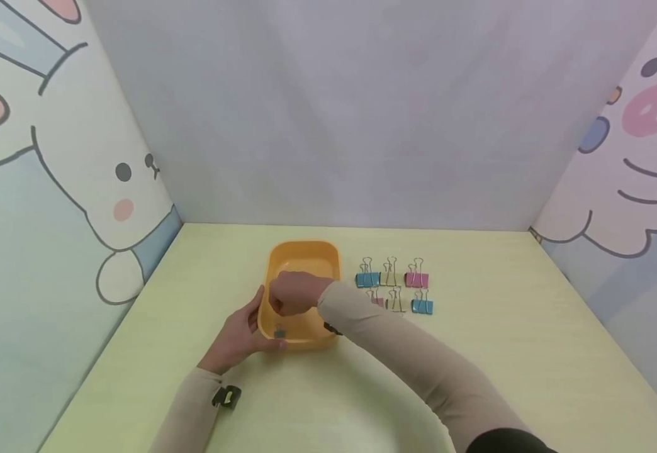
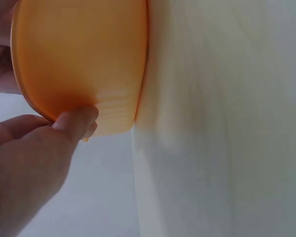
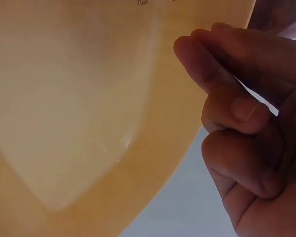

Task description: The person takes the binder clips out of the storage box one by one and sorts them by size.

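Observation:
My left hand (image 1: pixel 239 336) grips the near left corner of an orange plastic bin (image 1: pixel 304 248); in the left wrist view its thumb lies against the wall below the rim. My right hand (image 1: pixel 297 294) reaches over the bin with its fingers curled. The right wrist view shows thumb and fingertips (image 3: pixel 187 52) drawn together beside the bin's inner wall, with nothing visible between them. A small teal binder clip (image 1: pixel 279 331) lies inside at the near left corner. Wire loops (image 3: pixel 143 2) peek in at the top edge of the right wrist view.
Right of the bin, binder clips lie in two rows. At the back are a blue clip (image 1: pixel 367 280), a yellow clip (image 1: pixel 391 279) and a pink clip (image 1: pixel 416 280). In front, my right sleeve (image 1: pixel 385 327) partly covers a pink one, beside a yellow and a blue clip (image 1: pixel 421 306).

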A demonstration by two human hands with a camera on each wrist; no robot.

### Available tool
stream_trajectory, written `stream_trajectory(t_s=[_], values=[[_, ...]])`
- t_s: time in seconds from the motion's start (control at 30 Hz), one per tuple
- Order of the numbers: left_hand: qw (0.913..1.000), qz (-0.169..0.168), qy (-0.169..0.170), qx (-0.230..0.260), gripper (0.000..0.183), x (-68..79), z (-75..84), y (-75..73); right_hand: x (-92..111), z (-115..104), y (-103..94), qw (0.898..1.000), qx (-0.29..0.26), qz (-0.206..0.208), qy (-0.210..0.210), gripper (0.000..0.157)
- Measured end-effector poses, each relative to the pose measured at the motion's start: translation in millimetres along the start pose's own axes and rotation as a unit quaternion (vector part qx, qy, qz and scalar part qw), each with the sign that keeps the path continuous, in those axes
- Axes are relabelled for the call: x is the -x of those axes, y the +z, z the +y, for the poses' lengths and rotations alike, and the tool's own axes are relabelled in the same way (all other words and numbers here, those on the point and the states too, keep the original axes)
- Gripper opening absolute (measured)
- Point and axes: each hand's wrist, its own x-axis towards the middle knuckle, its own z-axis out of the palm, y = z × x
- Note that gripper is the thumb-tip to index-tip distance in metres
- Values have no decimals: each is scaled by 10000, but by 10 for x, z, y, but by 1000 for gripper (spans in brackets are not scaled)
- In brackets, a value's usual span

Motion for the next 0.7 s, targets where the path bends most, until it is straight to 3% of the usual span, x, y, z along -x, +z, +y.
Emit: stream_trajectory(t_s=[0.17, 0.53, 0.7], values=[[9999, 39, 2, -142, 122, 2, 6, -7, -79, -75, 89, 9995, 297, -48, -54, 11], [9995, 72, 141, -281, 116, 9, -24, -16, -105, -151, 90, 9994, 208, -200, -166, 12], [9994, 71, 169, -284, 116, 0, -21, -7, -86, -144, 59, 9989, 319, -345, -16, 10]])
